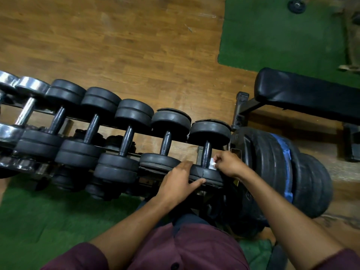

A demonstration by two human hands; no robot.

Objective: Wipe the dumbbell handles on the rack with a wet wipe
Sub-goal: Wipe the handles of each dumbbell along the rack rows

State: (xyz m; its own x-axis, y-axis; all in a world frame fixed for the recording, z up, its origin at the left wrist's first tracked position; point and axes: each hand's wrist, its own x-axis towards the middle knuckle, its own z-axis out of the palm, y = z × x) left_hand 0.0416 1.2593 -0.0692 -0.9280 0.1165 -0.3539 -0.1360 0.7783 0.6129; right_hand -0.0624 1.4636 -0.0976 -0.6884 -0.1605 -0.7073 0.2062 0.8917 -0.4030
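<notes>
Several black dumbbells lie side by side on a rack (25, 164) that runs from the left edge to the middle. The rightmost dumbbell has a dark handle (206, 152) between two round weights. My right hand (228, 163) pinches a small white wet wipe (212, 165) against the right side of that handle, near its lower end. My left hand (178, 183) rests on the near weight (210, 175) of the same dumbbell, fingers spread over its top and thumb along its front rim.
A stack of large black weight plates (272, 172), one with a blue band, stands right of the rack. A black padded bench (303, 94) sits at the upper right. Two chrome dumbbells (25, 112) lie at the rack's left end. Green mats (282, 32) cover parts of the wooden floor.
</notes>
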